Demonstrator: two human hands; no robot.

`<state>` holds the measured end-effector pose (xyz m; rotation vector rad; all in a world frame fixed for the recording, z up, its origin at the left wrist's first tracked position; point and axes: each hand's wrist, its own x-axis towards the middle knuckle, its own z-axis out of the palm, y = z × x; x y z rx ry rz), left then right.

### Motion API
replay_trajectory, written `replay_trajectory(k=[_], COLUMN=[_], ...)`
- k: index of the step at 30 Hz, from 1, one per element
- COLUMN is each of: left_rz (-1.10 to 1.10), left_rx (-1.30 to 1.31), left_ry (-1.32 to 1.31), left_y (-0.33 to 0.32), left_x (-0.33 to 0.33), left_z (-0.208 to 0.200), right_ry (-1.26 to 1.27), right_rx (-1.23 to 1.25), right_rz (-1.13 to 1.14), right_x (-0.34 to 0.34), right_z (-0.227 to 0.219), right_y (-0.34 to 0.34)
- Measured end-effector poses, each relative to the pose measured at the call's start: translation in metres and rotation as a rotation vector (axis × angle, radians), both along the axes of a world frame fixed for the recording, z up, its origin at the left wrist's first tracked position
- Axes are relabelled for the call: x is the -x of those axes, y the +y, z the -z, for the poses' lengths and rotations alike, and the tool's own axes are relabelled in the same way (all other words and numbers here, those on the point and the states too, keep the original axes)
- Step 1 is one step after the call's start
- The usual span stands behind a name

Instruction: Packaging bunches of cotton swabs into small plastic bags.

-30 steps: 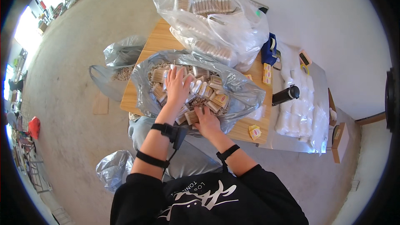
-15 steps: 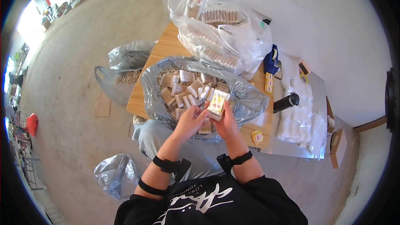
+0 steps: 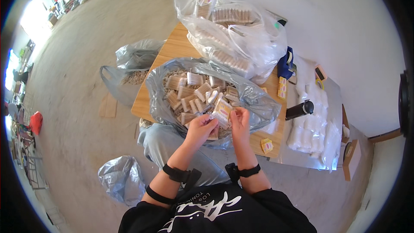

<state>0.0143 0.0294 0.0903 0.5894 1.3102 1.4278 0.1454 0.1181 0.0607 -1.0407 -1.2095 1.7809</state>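
Observation:
Between my hands is a pack of cotton swabs (image 3: 222, 109) in clear plastic with a yellow and white label. My left hand (image 3: 202, 128) pinches its lower left edge, thumb and fingers together. At the pack's right edge, the fingers of my right hand (image 3: 239, 120) are closed on the wrapper. Below the pack spreads an open grey plastic bag (image 3: 258, 108). Inside it lie bundles of cotton swabs (image 3: 185, 92), heaped over many loose swabs (image 3: 170, 77).
The bag rests on a wooden table (image 3: 170, 45). Clear bags of packed swabs (image 3: 233, 39) stand at the back. To the right are a blue tape dispenser (image 3: 284, 64), black bottle (image 3: 299, 110), yellow labels (image 3: 267, 146) and white packages (image 3: 306, 125). A grey bag (image 3: 121, 179) lies on the floor.
My right hand has shifted from under the pack to its right edge, and my hands are farther apart. The pack has tilted and sits slightly lower. The view has shifted a little.

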Motion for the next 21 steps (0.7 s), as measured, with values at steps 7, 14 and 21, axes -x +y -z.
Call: replay_trajectory(k=[7,14,21], left_rz=[-0.052,-0.019,-0.016], left_rx=[-0.051,-0.13,-0.157], left_ry=[0.632,0.751,0.844], left_y=[0.005,0.007,0.009], left_x=[-0.01,-0.009,-0.003], left_z=[-0.007,-0.006,-0.011], right_ry=[-0.32,-0.331,-0.451], right_rx=[-0.725,-0.685,-0.842], right_rz=[-0.222,-0.225,-0.101], right_x=[-0.007,-0.008,-0.003], right_z=[-0.055,-0.048,-0.044], right_y=[-0.017,-0.016,-0.009])
